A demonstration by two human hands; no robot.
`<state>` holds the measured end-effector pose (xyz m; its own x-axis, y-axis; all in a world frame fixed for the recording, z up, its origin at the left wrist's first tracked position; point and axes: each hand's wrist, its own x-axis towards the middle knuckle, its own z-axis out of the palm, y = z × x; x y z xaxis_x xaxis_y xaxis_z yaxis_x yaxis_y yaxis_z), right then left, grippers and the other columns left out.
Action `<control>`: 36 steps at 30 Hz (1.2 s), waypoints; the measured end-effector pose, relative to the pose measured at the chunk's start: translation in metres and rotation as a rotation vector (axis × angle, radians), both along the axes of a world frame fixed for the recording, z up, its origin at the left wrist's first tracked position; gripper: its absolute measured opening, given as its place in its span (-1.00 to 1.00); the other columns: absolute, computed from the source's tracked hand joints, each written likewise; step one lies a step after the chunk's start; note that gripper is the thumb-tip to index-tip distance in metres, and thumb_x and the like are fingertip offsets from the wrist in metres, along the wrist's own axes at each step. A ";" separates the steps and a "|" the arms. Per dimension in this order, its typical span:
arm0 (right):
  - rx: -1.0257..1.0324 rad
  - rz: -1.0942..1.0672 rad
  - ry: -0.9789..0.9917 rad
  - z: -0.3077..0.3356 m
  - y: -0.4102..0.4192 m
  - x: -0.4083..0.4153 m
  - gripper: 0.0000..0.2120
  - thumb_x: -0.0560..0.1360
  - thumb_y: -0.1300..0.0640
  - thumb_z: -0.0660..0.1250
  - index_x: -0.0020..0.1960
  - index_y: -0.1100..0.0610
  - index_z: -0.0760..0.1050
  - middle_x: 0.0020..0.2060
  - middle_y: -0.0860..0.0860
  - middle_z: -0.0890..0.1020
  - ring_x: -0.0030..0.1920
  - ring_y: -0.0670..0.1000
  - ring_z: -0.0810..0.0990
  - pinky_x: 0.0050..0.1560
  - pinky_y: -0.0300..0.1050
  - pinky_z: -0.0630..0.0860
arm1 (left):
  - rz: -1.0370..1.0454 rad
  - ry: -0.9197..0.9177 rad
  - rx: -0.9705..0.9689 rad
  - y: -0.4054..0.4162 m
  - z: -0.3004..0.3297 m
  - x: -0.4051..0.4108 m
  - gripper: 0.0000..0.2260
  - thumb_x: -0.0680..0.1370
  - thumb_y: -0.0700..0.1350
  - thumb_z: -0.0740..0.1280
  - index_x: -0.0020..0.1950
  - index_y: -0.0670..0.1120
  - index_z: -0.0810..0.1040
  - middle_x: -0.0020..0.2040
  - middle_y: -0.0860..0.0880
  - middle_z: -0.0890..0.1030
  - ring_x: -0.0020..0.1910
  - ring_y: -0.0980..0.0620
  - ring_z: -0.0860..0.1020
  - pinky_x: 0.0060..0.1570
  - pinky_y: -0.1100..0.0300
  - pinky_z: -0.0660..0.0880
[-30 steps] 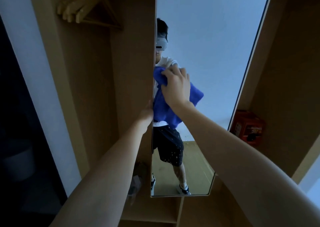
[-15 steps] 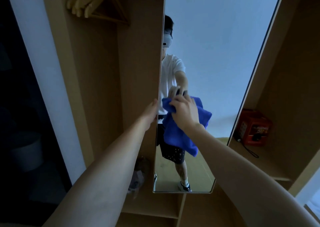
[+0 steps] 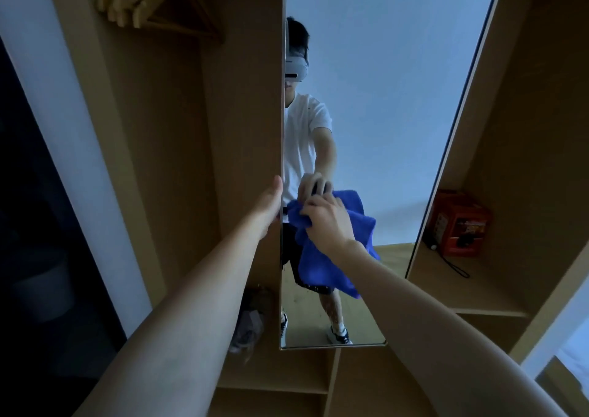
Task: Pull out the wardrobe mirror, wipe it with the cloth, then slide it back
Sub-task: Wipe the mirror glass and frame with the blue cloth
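The tall wardrobe mirror [image 3: 382, 97] stands pulled out, its glass facing me and reflecting a person and a pale wall. My left hand [image 3: 269, 204] grips the mirror's left edge at mid height, with the fingers hidden behind the panel. My right hand [image 3: 326, 220] holds a blue cloth [image 3: 322, 266] bunched against the lower half of the glass. The cloth hangs down below the hand.
Wooden hangers [image 3: 153, 5] hang in the left wardrobe compartment. An orange box [image 3: 459, 223] with a black cord sits on the right shelf [image 3: 478, 295]. A crumpled item [image 3: 251, 321] lies low behind the mirror. Lower shelves [image 3: 287, 381] run beneath it.
My right hand has drawn the blue cloth down the glass from near the reflected shoulder to waist height. The left hand stays on the mirror's edge.
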<state>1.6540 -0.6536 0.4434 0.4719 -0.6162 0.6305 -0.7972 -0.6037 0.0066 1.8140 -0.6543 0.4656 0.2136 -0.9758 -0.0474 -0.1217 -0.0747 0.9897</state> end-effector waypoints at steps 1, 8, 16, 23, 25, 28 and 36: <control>-0.050 -0.008 -0.088 0.013 0.000 0.003 -0.75 0.32 0.32 0.39 -0.06 0.10 0.68 -0.06 0.00 0.61 0.03 0.17 0.48 -0.08 -0.01 0.34 | -0.019 -0.001 -0.005 0.000 0.000 0.000 -0.32 0.58 0.41 -0.06 0.55 0.04 0.31 0.45 -0.06 0.45 0.34 -0.12 0.49 0.34 -0.09 0.45; -0.214 0.018 -0.257 0.022 -0.001 0.020 -0.78 0.29 0.33 0.42 -0.10 0.14 0.64 -0.06 0.02 0.60 -0.03 0.14 0.48 -0.05 0.02 0.38 | -0.051 -0.026 0.002 0.003 0.001 0.003 -0.31 0.55 0.45 -0.05 0.49 0.06 0.40 0.34 -0.08 0.55 0.31 -0.13 0.53 0.32 -0.15 0.47; 0.133 0.009 -0.029 -0.038 0.006 -0.006 -0.72 0.33 0.30 0.38 -0.02 0.06 0.69 -0.02 -0.02 0.62 0.06 0.14 0.48 0.02 0.02 0.42 | -0.004 -0.090 0.007 0.009 0.004 0.000 -0.32 0.58 0.40 -0.07 0.58 0.07 0.24 0.56 -0.05 0.31 0.47 -0.13 0.37 0.39 -0.13 0.40; -0.199 0.025 -0.365 0.044 -0.002 0.009 -0.73 0.30 0.30 0.38 -0.02 0.14 0.66 0.00 0.01 0.61 0.01 0.13 0.46 -0.02 0.00 0.41 | -0.004 -0.085 0.055 0.002 0.003 0.001 -0.27 0.56 0.43 -0.09 0.57 0.03 0.26 0.41 -0.10 0.49 0.30 -0.14 0.51 0.33 -0.10 0.46; -0.194 0.067 -0.291 0.028 -0.004 0.013 -0.78 0.28 0.31 0.38 -0.09 0.16 0.65 -0.06 0.03 0.60 -0.02 0.15 0.47 -0.07 0.04 0.40 | -0.022 -0.072 0.046 0.003 0.003 0.001 -0.26 0.55 0.45 -0.10 0.53 0.03 0.33 0.39 -0.08 0.52 0.30 -0.13 0.52 0.32 -0.12 0.46; -0.125 0.115 -0.054 -0.022 0.002 0.011 -0.83 0.24 0.32 0.46 -0.20 0.15 0.65 -0.16 0.04 0.60 -0.10 0.16 0.50 -0.15 0.04 0.42 | 0.010 -0.078 0.035 0.005 0.003 0.001 -0.28 0.57 0.42 -0.07 0.51 -0.03 0.36 0.14 -0.02 0.57 0.17 -0.07 0.56 0.27 -0.10 0.52; -0.096 0.054 -0.367 0.007 0.003 0.002 -0.75 0.29 0.30 0.36 -0.06 0.14 0.66 -0.04 0.01 0.61 -0.04 0.11 0.47 -0.03 -0.01 0.44 | -0.016 -0.083 0.078 0.006 0.004 0.002 -0.17 0.50 0.49 -0.09 0.51 -0.06 0.38 0.28 -0.12 0.58 0.23 -0.12 0.56 0.29 -0.10 0.50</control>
